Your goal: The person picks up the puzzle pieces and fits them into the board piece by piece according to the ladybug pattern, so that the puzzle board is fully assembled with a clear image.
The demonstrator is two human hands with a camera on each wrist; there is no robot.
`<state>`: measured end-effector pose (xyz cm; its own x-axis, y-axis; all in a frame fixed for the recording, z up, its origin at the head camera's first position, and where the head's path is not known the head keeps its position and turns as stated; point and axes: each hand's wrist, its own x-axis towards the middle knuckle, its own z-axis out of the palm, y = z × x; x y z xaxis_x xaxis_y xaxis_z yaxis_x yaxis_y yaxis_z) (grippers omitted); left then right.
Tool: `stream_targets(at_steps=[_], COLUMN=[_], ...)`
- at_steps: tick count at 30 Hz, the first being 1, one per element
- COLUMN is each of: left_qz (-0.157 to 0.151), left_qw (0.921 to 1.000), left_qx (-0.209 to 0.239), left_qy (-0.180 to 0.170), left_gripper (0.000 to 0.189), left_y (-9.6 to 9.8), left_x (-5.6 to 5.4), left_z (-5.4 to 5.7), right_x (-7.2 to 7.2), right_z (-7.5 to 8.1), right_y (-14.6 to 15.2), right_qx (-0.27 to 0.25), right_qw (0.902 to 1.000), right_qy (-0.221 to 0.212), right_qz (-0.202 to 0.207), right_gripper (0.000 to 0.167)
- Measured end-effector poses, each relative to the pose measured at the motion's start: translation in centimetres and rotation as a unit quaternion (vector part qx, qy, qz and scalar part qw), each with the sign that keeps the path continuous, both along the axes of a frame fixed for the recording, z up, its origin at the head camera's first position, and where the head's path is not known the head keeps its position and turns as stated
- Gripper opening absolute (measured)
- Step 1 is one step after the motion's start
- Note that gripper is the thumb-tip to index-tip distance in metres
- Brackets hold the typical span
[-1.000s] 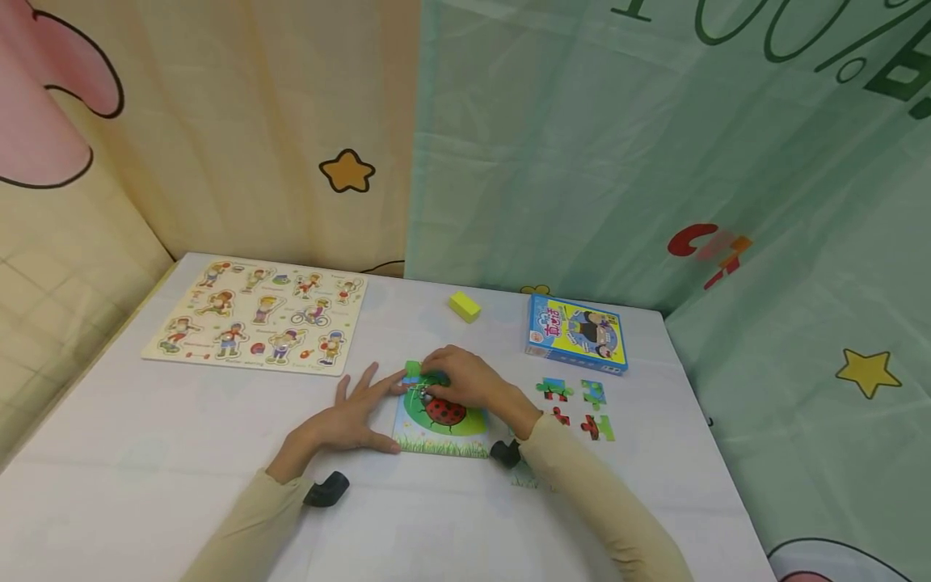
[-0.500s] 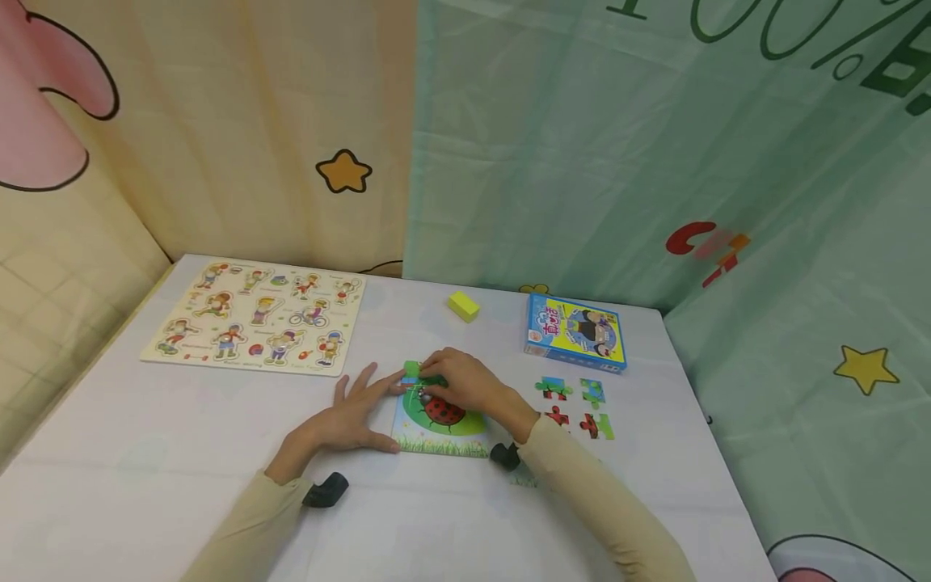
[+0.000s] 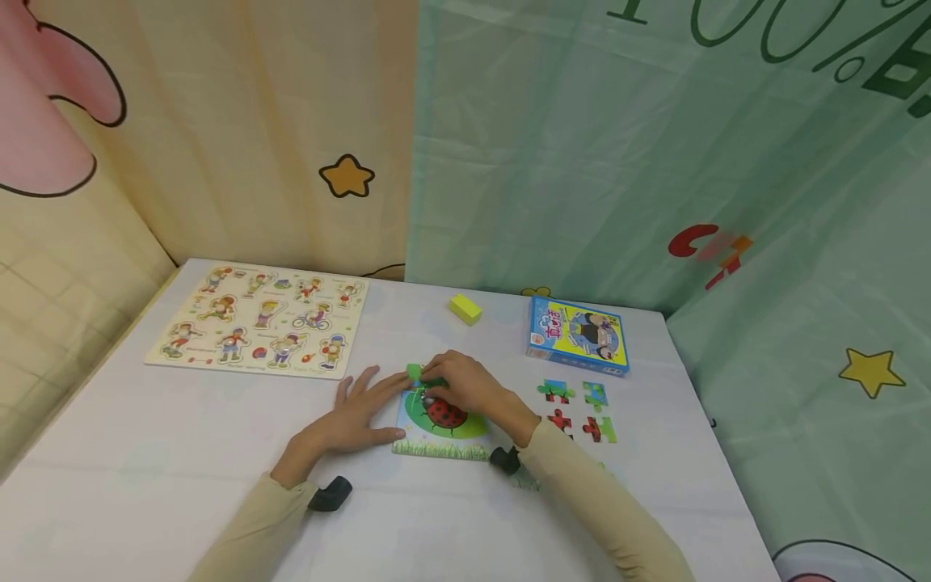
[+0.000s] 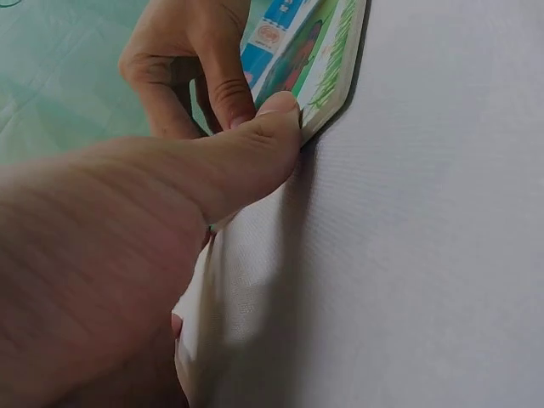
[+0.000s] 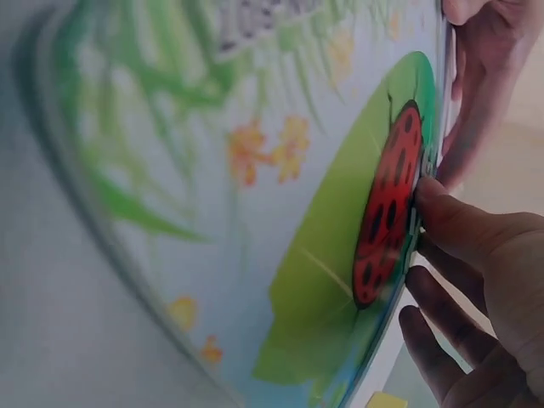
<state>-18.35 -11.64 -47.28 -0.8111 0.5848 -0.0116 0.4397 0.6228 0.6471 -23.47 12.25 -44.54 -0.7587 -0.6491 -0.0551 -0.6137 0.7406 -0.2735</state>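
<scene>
Ladybug board (image 3: 445,439) lies flat on the table (image 3: 429,533). Your left hand (image 3: 354,418), fingers spread, steadies its left edge; your right hand (image 3: 465,381) pinches a green piece (image 3: 436,381) at its upper part. Loose pieces (image 3: 557,392) lie to the right.

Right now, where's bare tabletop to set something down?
Bare: left of the left hand, nearer than the picture board; also between board and yellow block. Crowded: around the ladybug puzzle, right hand and loose pieces.
</scene>
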Motion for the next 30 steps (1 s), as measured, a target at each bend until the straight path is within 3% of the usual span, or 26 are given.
stream_targets(at_steps=[7,13,22,26,30], left_qz=[-0.012,-0.012,-0.013,-0.009,-0.011], left_qw=[0.9995,0.9995,0.9996,0.9996,0.9997], left_qx=[-0.03,-0.028,-0.022,-0.023,-0.014], left_qy=[0.009,0.006,0.009,0.015,0.016], left_gripper=[0.076,0.075,0.075,0.075,0.075], left_y=[0.1,0.0,0.1,0.0,0.0], left_x=[-0.2,-0.2,-0.1,-0.1,-0.1], left_z=[-0.3,-0.4,-0.4,-0.5,-0.5], right_x=[-0.2,-0.4,0.7,1.3,2.3], right_z=[0.7,1.2,1.8,2.1,2.0], right_y=[0.5,2.6,7.4,9.3,11.1], right_qx=[-0.02,-0.083,-0.156,-0.188,-0.191], right_qw=[0.9983,0.9943,0.9768,0.9685,0.9623], right_qy=[-0.053,-0.049,-0.051,-0.043,-0.05], right_qz=[-0.015,-0.045,-0.137,-0.157,-0.187], right_gripper=[0.037,0.04,0.046,0.048,0.05])
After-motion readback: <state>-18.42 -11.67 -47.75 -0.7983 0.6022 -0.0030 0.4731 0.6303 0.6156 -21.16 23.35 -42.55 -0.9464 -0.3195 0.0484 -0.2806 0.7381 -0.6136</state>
